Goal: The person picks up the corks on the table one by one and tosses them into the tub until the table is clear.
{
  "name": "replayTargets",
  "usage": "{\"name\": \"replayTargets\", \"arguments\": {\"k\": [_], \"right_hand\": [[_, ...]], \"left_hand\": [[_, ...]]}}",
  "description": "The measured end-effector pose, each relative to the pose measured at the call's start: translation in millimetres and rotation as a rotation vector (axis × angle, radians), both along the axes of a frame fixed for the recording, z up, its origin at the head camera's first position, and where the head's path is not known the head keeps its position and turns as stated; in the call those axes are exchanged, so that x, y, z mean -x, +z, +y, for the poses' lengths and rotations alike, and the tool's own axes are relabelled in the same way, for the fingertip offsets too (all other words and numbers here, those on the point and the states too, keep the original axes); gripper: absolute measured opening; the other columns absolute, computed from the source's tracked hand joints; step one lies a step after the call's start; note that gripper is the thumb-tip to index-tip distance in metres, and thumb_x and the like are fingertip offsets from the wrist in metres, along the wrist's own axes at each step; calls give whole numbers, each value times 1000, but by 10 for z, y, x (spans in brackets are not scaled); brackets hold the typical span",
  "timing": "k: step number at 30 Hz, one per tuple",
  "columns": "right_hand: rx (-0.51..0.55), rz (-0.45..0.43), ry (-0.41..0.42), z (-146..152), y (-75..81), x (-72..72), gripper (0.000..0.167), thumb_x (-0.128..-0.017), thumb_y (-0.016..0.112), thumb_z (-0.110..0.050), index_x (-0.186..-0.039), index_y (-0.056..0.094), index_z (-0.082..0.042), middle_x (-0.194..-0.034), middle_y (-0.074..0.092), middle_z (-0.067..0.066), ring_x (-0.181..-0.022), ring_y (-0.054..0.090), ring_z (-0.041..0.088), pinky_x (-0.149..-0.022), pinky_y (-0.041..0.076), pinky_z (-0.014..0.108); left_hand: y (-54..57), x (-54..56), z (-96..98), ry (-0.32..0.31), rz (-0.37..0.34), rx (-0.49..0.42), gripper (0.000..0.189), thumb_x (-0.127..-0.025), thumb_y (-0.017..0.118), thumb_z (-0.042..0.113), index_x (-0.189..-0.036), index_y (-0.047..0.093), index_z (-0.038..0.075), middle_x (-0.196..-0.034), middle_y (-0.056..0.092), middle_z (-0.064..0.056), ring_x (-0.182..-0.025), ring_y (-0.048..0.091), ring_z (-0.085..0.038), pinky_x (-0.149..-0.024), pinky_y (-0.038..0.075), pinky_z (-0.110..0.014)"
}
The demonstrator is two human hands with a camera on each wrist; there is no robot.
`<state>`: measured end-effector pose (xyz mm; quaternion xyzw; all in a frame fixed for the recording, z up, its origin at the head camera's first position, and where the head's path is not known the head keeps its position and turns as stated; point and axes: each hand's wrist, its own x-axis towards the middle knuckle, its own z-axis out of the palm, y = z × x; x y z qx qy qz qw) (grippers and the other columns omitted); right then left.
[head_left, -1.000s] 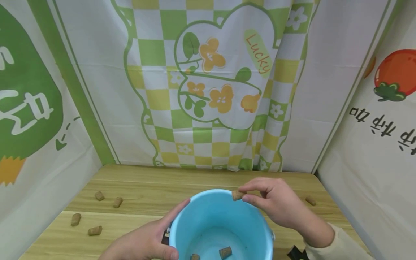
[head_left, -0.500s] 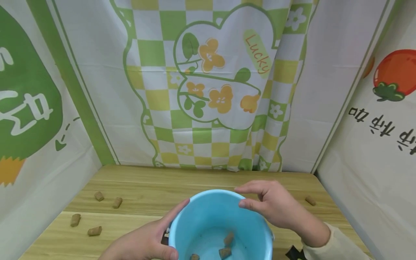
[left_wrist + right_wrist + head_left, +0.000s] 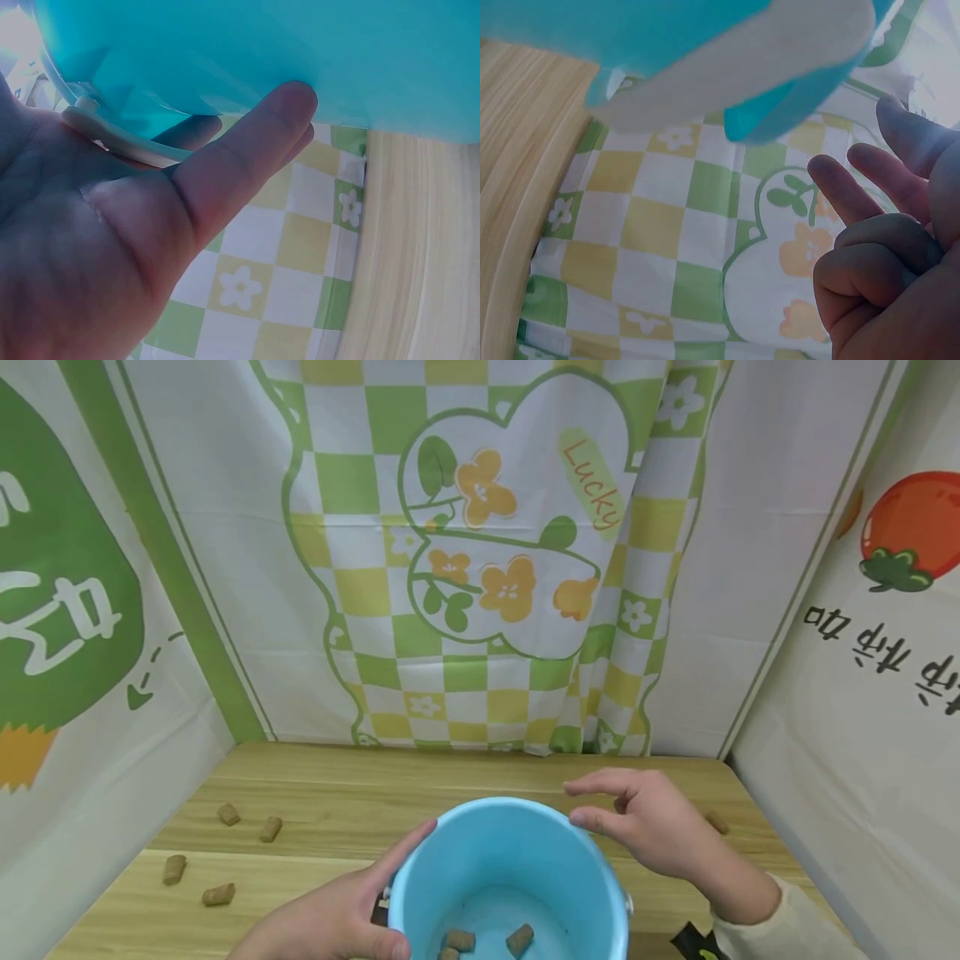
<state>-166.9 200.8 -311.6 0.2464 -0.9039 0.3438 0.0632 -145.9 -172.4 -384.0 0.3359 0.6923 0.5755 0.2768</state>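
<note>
A light blue bucket stands at the table's front, its inside facing me in the head view. Against its left side rests my left hand, fingers extended; the left wrist view shows a straight finger touching the outer wall beside the pale handle. Three corks lie on the bucket's floor: one cork by itself and another cork close to a partly cut-off cork. My right hand hovers by the far right rim, thumb and index finger apart, nothing between them.
Several corks are scattered on the wooden table at the left, including one cork closest to me. Another cork lies at the right, partly behind my right hand. A checkered curtain hangs behind the table.
My right hand has let go of a cork, which fell into the bucket and came to rest there. That hand has since drawn slightly right. My left hand stays on the bucket.
</note>
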Motion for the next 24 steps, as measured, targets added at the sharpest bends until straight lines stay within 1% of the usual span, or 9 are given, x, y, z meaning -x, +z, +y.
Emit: {"name": "replayTargets", "arguments": {"k": [4,6,7,10,11,14,17,21,24], "right_hand": [[79,-62,-83,133,12,43,34,-91,73,-38,-120,74,-21,-115,70,-3,-62,57,11,-55,49,29],[120,-60,-121,216,6,77,33,-91,74,-36,-120,74,-19,-114,71,-2,-62,59,14,-55,50,30],[126,-59,-143,263,11,92,34,-92,73,-37,-121,73,-20,-113,71,-3,-67,61,15,-58,50,31],[154,-32,-188,429,-12,162,37,-95,70,-39,-124,71,-16,-115,70,-3,-104,63,21,-83,52,41],[176,-37,-198,491,-25,190,39,-95,68,-39,-125,70,-15,-117,70,-3,-110,60,19,-82,52,40],[321,-123,-204,688,-80,272,45,-98,66,-37,-131,65,-8,-118,69,-2,-75,60,10,-61,50,34],[536,-239,-183,885,-150,345,38,-100,65,-32,-131,65,-10,-115,69,-3,-47,34,5,-39,28,30],[798,-349,-135,1143,-295,425,21,-102,62,-20,-119,73,-23,-111,70,-5,-46,22,6,-42,19,29],[915,-400,-132,1336,-419,471,22,-102,60,-16,-112,75,-28,-109,70,-7,-47,19,8,-43,19,26]], "left_hand": [[-1,-6,6,-9,-25,-18,103,-91,74,41,-159,-2,40,-153,27,-20,-122,52,-35,-93,49,-40],[2,-9,10,-6,-37,-20,102,-90,75,41,-159,-1,40,-152,28,-20,-122,52,-35,-93,49,-40],[4,-10,11,-5,-42,-21,103,-90,75,41,-159,-1,40,-152,29,-19,-122,52,-34,-93,49,-40],[11,-15,12,8,-34,-11,103,-90,76,40,-160,0,40,-152,30,-19,-121,53,-34,-93,49,-40],[12,-17,11,11,-26,-8,103,-90,76,40,-160,0,39,-151,31,-19,-121,53,-34,-93,49,-39],[13,-23,8,12,-15,-9,103,-89,76,41,-160,0,39,-152,30,-19,-120,53,-34,-93,49,-39],[9,-23,7,9,-15,-16,103,-89,76,42,-160,0,39,-152,30,-20,-120,54,-33,-93,49,-40],[6,-15,9,15,-30,-14,103,-89,76,42,-160,2,38,-152,32,-19,-120,54,-33,-93,49,-40],[7,-17,8,17,-27,-11,103,-89,76,42,-160,2,38,-152,32,-19,-120,54,-32,-93,49,-40]]}}
